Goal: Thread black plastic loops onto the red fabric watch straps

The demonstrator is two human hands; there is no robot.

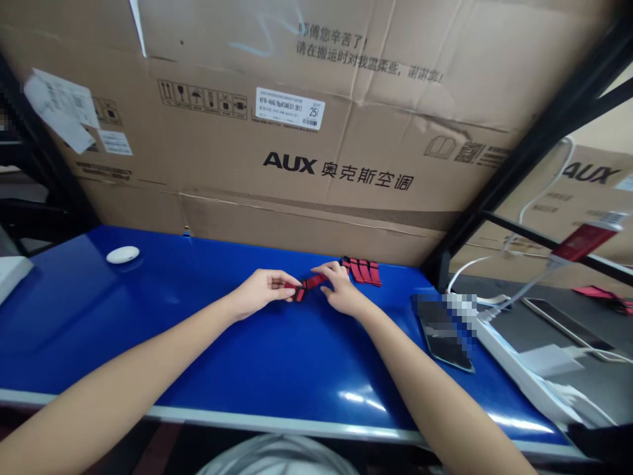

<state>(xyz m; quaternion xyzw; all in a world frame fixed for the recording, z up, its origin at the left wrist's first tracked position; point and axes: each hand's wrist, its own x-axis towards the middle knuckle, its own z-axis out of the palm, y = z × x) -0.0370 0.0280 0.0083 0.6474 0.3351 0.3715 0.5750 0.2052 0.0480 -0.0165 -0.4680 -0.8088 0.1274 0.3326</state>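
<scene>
On the blue tabletop [237, 376], a short red strap with black fittings [314, 282] lies between my hands. My left hand [260, 291] pinches its left end, where a black buckle piece shows at the fingertips. Over the strap's right part is my right hand [341, 290], thumb and forefinger spread apart; whether its fingertips press the strap is hard to make out. Just beyond that hand, several more red straps with black fittings [366, 272] lie side by side against the cardboard.
A large cardboard panel [222, 152] rises behind the table. To the left sits a white oval object [123, 254]. A dark phone [445, 336] and a white power strip [524, 373] with cables lie at right, beside a black metal frame [534, 145].
</scene>
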